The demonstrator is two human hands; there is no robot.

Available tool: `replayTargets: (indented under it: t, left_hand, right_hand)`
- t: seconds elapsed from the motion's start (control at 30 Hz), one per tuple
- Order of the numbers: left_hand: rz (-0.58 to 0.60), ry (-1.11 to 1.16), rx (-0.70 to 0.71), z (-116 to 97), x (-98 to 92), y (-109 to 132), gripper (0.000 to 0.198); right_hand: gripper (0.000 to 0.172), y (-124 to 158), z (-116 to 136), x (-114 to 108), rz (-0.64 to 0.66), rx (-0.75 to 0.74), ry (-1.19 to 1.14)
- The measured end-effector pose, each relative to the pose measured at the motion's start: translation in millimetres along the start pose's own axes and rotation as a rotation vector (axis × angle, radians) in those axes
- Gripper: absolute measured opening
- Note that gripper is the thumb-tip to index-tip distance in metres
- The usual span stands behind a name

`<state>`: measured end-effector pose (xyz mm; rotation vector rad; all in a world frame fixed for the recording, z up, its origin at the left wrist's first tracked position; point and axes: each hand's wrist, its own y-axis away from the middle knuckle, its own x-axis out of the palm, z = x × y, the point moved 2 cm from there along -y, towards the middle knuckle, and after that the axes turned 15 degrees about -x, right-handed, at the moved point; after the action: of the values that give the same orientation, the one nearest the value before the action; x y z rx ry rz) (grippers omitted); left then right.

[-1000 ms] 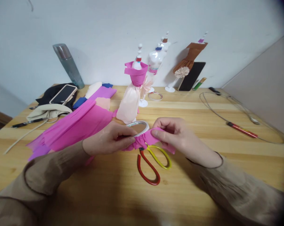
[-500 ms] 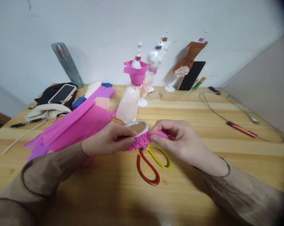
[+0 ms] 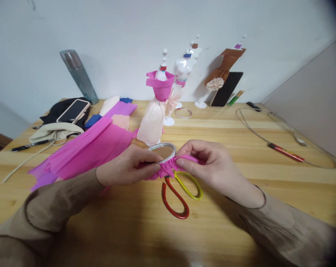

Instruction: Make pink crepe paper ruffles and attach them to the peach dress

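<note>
A white tape roll (image 3: 172, 151) is held above the table, with a strip of pink crepe paper (image 3: 168, 170) bunched in small pleats along its near outer side. My left hand (image 3: 127, 165) is closed on the roll's left side, thumb on the gathered strip. Between thumb and fingers, my right hand (image 3: 212, 163) pinches the strip's free end at the roll's right edge. Below, scissors (image 3: 181, 216) with one red and one yellow handle lie on the table; their blades are hidden behind the pleats and the roll.
Pink crepe sheets (image 3: 92, 152) spread left, near a phone (image 3: 74, 110) and a pen (image 3: 31, 144). Behind stand a mannequin in a pink and cream dress (image 3: 160, 91), other small mannequins (image 3: 185, 68), a spray bottle (image 3: 80, 76) and a dark tablet (image 3: 227, 91). A red-handled corded tool (image 3: 286, 152) lies right.
My right hand has shifted slightly left and up along the strip, closer to the roll. My left hand keeps its hold, almost unmoved.
</note>
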<state>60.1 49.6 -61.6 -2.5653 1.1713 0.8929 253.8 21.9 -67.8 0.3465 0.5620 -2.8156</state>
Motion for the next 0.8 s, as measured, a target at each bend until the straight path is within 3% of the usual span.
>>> replayTargets:
  t: [0.3, 0.57, 0.8]
  left_hand:
    - [-0.005, -0.049, 0.071, -5, 1.0, 2, 0.027]
    - [-0.042, -0.207, 0.192, -4, 6.0, 1, 0.024]
    - [0.003, -0.04, 0.132, 5, -3.4, -2, 0.023]
  right_hand:
    - [0.018, -1, -2, 2, -0.012, -0.023, 0.006]
    - [0.037, -5, -14, 3, 0.025, 0.112, -0.133]
    - [0.03, -9, -9, -10, 0.16, 0.121, -0.141]
